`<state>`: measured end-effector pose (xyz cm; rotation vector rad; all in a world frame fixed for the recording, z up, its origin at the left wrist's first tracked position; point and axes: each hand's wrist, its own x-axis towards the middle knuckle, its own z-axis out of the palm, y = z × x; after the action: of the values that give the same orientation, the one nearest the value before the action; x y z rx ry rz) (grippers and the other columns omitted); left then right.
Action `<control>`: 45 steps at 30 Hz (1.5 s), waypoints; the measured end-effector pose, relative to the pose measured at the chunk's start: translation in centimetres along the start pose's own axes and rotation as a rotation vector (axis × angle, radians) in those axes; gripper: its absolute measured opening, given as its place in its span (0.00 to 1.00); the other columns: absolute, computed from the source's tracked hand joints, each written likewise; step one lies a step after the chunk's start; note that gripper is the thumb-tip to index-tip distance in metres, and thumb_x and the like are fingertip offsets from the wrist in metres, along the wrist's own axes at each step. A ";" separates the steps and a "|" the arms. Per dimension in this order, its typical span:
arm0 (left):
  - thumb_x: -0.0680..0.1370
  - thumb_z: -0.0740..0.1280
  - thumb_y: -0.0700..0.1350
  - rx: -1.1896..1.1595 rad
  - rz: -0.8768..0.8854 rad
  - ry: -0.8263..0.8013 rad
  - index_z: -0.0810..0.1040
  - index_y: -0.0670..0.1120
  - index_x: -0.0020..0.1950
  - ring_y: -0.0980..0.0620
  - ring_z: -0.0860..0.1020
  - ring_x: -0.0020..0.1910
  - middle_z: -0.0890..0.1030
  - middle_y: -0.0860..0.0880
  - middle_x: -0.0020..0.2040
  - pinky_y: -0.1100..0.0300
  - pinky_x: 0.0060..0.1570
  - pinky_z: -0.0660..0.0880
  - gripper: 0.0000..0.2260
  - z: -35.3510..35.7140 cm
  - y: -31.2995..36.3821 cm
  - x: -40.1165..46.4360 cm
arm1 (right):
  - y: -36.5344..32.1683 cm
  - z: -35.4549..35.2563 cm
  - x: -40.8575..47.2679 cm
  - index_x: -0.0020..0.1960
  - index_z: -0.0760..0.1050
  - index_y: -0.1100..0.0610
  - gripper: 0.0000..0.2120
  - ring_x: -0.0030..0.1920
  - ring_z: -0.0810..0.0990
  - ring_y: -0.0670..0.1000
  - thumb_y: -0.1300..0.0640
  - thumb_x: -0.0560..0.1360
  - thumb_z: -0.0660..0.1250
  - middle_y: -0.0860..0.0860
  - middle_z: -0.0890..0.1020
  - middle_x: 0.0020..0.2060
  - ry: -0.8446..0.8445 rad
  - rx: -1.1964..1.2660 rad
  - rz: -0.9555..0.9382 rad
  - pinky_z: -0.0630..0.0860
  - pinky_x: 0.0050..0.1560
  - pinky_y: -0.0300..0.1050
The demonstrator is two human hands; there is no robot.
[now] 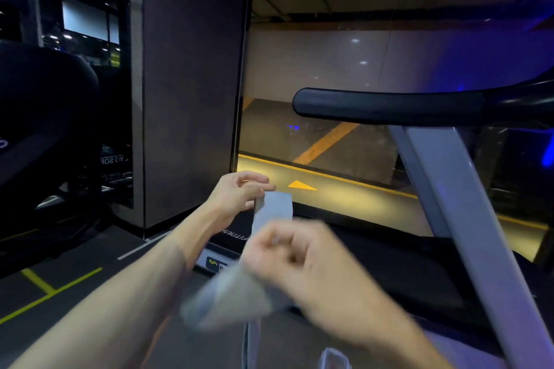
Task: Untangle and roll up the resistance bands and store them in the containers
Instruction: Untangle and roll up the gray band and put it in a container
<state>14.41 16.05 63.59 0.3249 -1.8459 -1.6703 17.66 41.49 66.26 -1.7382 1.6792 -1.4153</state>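
Step in hand looks like straightening or starting the roll on one band, not storage. The person holds a pale grey resistance band (274, 207) up in front of the chest, between both hands. Left hand (239, 192) is the farther, higher one: fingers curled over the band's top edge, thumb side pinching it, so it grips the upper end. Right hand (299, 260) is nearer and lower, heavily motion-blurred; fingers appear curled around the band's middle, but the exact grip can't be read through the blur. Below the right hand the band spreads into a wider blurred fold (227, 299), and a thin strip hangs straight down toward the bottom edge (253, 341), so most of the length is loose and unrolled. Whether it is twisted or knotted there, can't tell. No container is identifiable; a small pale object at the bottom edge (332, 358) is too cut off to name. Surroundings: treadmill frame (455, 189) and its black handrail (389, 106) to the right, dark gym floor with yellow lines (54, 290) to the left, glass panel (329, 75) ahead. Judgement: task is early for this band. Next move calls for keeping the top end pinned with the left hand, running the right hand down to flatten the hanging tail, then winding from one end with even tension so the roll stays tight.
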 end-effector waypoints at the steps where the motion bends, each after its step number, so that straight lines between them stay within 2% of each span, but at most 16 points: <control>1: 0.78 0.65 0.30 -0.002 0.011 0.002 0.80 0.38 0.57 0.57 0.84 0.45 0.87 0.46 0.49 0.66 0.36 0.77 0.10 -0.1 0.2 0.0 | 0.9 0.4 -0.5 0.44 0.80 0.55 0.06 0.36 0.74 0.44 0.57 0.81 0.70 0.45 0.80 0.35 -0.060 -0.037 0.034 0.71 0.40 0.39; 4: 0.78 0.66 0.29 -0.003 0.067 -0.003 0.80 0.40 0.58 0.53 0.83 0.51 0.87 0.45 0.51 0.60 0.42 0.76 0.11 -0.8 0.5 -0.5 | 2.5 -0.3 -0.7 0.48 0.83 0.56 0.05 0.47 0.83 0.48 0.57 0.81 0.70 0.50 0.87 0.47 -0.036 -0.013 0.054 0.79 0.52 0.48; 8: 0.78 0.66 0.30 -0.020 0.112 -0.021 0.80 0.42 0.60 0.53 0.84 0.53 0.87 0.45 0.53 0.54 0.51 0.75 0.13 -1.5 0.9 -0.7 | 6.1 -2.8 1.3 0.42 0.84 0.51 0.10 0.57 0.82 0.46 0.60 0.80 0.71 0.43 0.83 0.56 0.325 0.022 -0.012 0.77 0.53 0.39; 11: 0.78 0.66 0.29 -0.046 0.126 -0.020 0.80 0.43 0.60 0.53 0.84 0.53 0.87 0.44 0.53 0.54 0.52 0.74 0.14 -1.5 1.3 -0.9 | 8.8 -4.1 3.2 0.40 0.84 0.45 0.11 0.61 0.80 0.41 0.58 0.79 0.72 0.39 0.80 0.58 0.472 -0.071 0.037 0.76 0.57 0.42; 13: 0.78 0.66 0.29 -0.059 0.129 -0.023 0.80 0.43 0.60 0.52 0.84 0.53 0.87 0.44 0.52 0.53 0.53 0.75 0.14 -1.4 1.4 -0.9 | 9.6 -4.5 4.3 0.40 0.84 0.44 0.11 0.61 0.79 0.39 0.56 0.79 0.72 0.39 0.79 0.60 0.485 -0.093 0.067 0.76 0.58 0.43; 17: 0.78 0.66 0.29 -0.031 0.135 -0.047 0.80 0.43 0.60 0.51 0.84 0.54 0.87 0.43 0.52 0.53 0.53 0.75 0.15 -1.2 1.4 -0.9 | 9.9 -4.5 5.9 0.41 0.85 0.49 0.09 0.58 0.79 0.37 0.58 0.79 0.72 0.42 0.81 0.58 0.510 -0.076 0.062 0.72 0.51 0.29; 21: 0.78 0.66 0.29 -0.017 0.140 -0.063 0.80 0.43 0.60 0.56 0.83 0.47 0.87 0.44 0.52 0.59 0.43 0.73 0.15 -0.9 1.6 -1.0 | 10.3 -4.5 7.0 0.42 0.85 0.52 0.08 0.52 0.81 0.42 0.58 0.79 0.71 0.46 0.83 0.51 0.528 -0.034 0.069 0.74 0.54 0.36; 24: 0.78 0.66 0.29 -0.012 0.143 -0.069 0.80 0.44 0.59 0.58 0.83 0.46 0.87 0.45 0.51 0.63 0.40 0.73 0.14 -0.5 1.5 -1.1 | 10.3 -4.5 7.2 0.43 0.84 0.53 0.08 0.46 0.80 0.42 0.57 0.80 0.70 0.48 0.84 0.44 0.517 0.010 0.088 0.74 0.49 0.35; 27: 0.78 0.67 0.30 0.004 0.153 -0.078 0.80 0.44 0.59 0.57 0.82 0.47 0.87 0.46 0.51 0.61 0.41 0.72 0.14 -0.4 1.3 -1.1 | 10.3 -4.7 7.4 0.44 0.84 0.57 0.08 0.45 0.79 0.43 0.56 0.81 0.70 0.54 0.84 0.44 0.515 0.062 0.134 0.74 0.49 0.38; 29: 0.78 0.67 0.30 0.003 0.160 -0.079 0.80 0.44 0.58 0.56 0.81 0.45 0.87 0.45 0.51 0.61 0.41 0.72 0.14 -0.2 1.3 -1.1 | 10.4 -4.8 7.5 0.44 0.83 0.58 0.09 0.44 0.78 0.43 0.57 0.81 0.70 0.51 0.83 0.41 0.495 0.086 0.153 0.73 0.49 0.37; 32: 0.78 0.67 0.28 -0.032 0.169 -0.085 0.80 0.43 0.56 0.57 0.80 0.38 0.87 0.43 0.50 0.66 0.35 0.72 0.13 0.1 1.3 -1.3 | 10.6 -4.8 7.5 0.43 0.82 0.58 0.09 0.42 0.76 0.42 0.57 0.81 0.70 0.45 0.81 0.38 0.506 0.132 0.147 0.72 0.44 0.31; 36: 0.77 0.67 0.27 -0.031 0.186 -0.114 0.80 0.42 0.56 0.56 0.80 0.38 0.87 0.41 0.50 0.67 0.34 0.71 0.13 0.6 1.2 -1.5 | 10.9 -4.6 7.7 0.44 0.83 0.57 0.09 0.40 0.77 0.40 0.57 0.81 0.70 0.45 0.83 0.39 0.520 0.181 0.149 0.72 0.42 0.28; 38: 0.78 0.67 0.28 -0.043 0.179 -0.135 0.80 0.42 0.57 0.56 0.81 0.38 0.87 0.42 0.50 0.66 0.34 0.72 0.13 0.8 1.2 -1.6 | 10.7 -4.8 7.8 0.43 0.82 0.56 0.09 0.37 0.77 0.38 0.57 0.81 0.69 0.46 0.82 0.38 0.549 0.239 0.172 0.71 0.37 0.26; 40: 0.78 0.66 0.28 -0.105 0.153 -0.165 0.79 0.40 0.58 0.57 0.82 0.37 0.87 0.42 0.50 0.66 0.33 0.73 0.12 0.8 1.3 -1.8 | 10.6 -5.1 7.8 0.43 0.81 0.54 0.09 0.34 0.75 0.38 0.55 0.82 0.69 0.45 0.81 0.37 0.554 0.291 0.210 0.69 0.33 0.29; 43: 0.79 0.65 0.28 -0.203 0.113 -0.220 0.78 0.39 0.60 0.54 0.84 0.43 0.86 0.41 0.52 0.67 0.36 0.76 0.12 0.5 1.6 -1.9 | 10.8 -5.9 7.7 0.45 0.82 0.51 0.08 0.44 0.76 0.47 0.51 0.81 0.70 0.49 0.81 0.43 0.511 0.339 0.247 0.69 0.47 0.41; 45: 0.79 0.66 0.30 -0.213 0.117 -0.235 0.78 0.40 0.59 0.53 0.84 0.45 0.86 0.40 0.54 0.66 0.38 0.76 0.11 0.3 1.6 -1.9 | 10.8 -6.0 7.8 0.42 0.82 0.49 0.09 0.48 0.75 0.51 0.49 0.81 0.70 0.50 0.81 0.45 0.512 0.380 0.272 0.67 0.51 0.47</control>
<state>16.09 17.66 64.62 -0.0703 -1.7901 -1.8663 5.31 34.17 63.51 -0.9545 1.6489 -1.9920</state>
